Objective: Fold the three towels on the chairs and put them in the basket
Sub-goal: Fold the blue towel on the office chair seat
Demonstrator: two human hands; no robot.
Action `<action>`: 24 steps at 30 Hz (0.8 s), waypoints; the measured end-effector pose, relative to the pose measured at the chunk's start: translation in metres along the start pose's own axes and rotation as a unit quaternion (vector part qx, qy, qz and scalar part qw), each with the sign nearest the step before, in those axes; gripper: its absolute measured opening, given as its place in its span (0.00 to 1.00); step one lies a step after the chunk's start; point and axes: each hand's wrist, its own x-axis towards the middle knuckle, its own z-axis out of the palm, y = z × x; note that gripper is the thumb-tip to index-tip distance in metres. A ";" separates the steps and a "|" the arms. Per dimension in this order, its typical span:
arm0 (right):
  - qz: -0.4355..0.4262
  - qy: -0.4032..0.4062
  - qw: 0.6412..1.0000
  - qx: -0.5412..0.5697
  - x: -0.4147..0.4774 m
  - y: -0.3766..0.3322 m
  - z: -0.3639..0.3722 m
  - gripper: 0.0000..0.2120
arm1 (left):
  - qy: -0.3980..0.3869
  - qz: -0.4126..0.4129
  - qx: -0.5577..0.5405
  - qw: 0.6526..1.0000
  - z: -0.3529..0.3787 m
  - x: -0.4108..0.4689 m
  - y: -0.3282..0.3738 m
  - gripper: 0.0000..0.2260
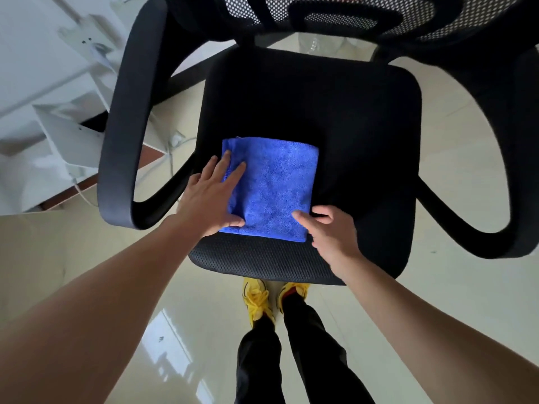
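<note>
We see a folded blue towel (272, 188) flat on the office chair seat (350, 118), long axis front-to-back. Left hand (208, 196) presses it, fingers spread; right hand (331, 233) pinches its near-right corner.

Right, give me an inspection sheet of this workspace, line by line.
Surface: black chair seat, mesh front edge.
Job's things: one blue towel, folded, flat on the seat; basket not in view.
Clutter: nothing seen on the seat.
Grippers: left hand flat on the towel's left edge; right hand at its near right corner, thumb on top.
Cables: white cable on the floor, left.
Surroundings: glossy tile floor, white furniture left.
</note>
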 end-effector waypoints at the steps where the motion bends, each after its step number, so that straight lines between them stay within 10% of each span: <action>1: -0.011 -0.002 1.000 -0.028 0.000 -0.002 0.006 0.26 | -0.004 -0.001 0.002 1.000 -0.001 0.000 0.001 0.53; 5: 0.044 -0.090 0.995 0.021 0.012 -0.014 -0.004 0.15 | -0.017 -0.018 -0.015 1.000 -0.015 -0.003 0.010 0.43; 11: 0.065 -0.064 0.996 0.000 0.055 -0.016 -0.109 0.12 | 0.218 0.033 -0.183 0.958 -0.038 0.011 0.054 0.08; 15: 0.051 -0.026 0.998 0.011 0.063 0.000 -0.132 0.20 | 0.098 0.108 -0.260 0.955 -0.041 0.042 0.100 0.09; 19: -0.015 0.045 0.999 -0.006 0.055 0.010 -0.112 0.32 | -0.055 0.001 -0.306 0.950 -0.032 0.068 0.113 0.10; 24: 0.088 0.050 0.975 0.198 0.035 0.025 -0.094 0.30 | 0.057 -0.070 -0.303 0.949 -0.044 0.088 0.103 0.15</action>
